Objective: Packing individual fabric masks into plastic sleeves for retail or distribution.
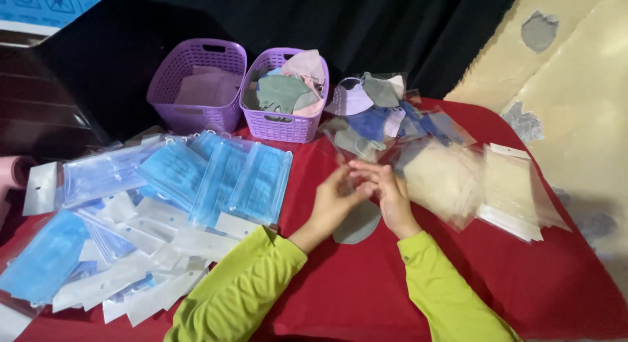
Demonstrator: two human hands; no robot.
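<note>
Both hands are held together above a red tablecloth (497,276), with yellow-green sleeves (248,283) reaching to the wrists. The left hand (333,201) is raised with its fingers (341,178) spread and slightly curled, touching the fingertips of the right hand (389,195). A clear plastic sleeve (350,160), hard to make out against the cloth, appears to be pinched between the fingers of the two hands; whether each hand truly grips it cannot be told for certain. A grey face mask (358,225) is laid flat on the cloth just beneath the hands, partly hidden by them.

To the left, packs of blue masks in clear bags (242,182) are spread out in a loose fan, and further packs (46,257) are piled near the table edge. Behind the hands, two purple baskets (196,87) are set side by side; the right basket (281,126) is filled with loose masks in muted colours. A heap of bagged coloured masks (386,113) is seen beside it. To the right, stacks of empty clear bags (510,191) are laid overlapping.
</note>
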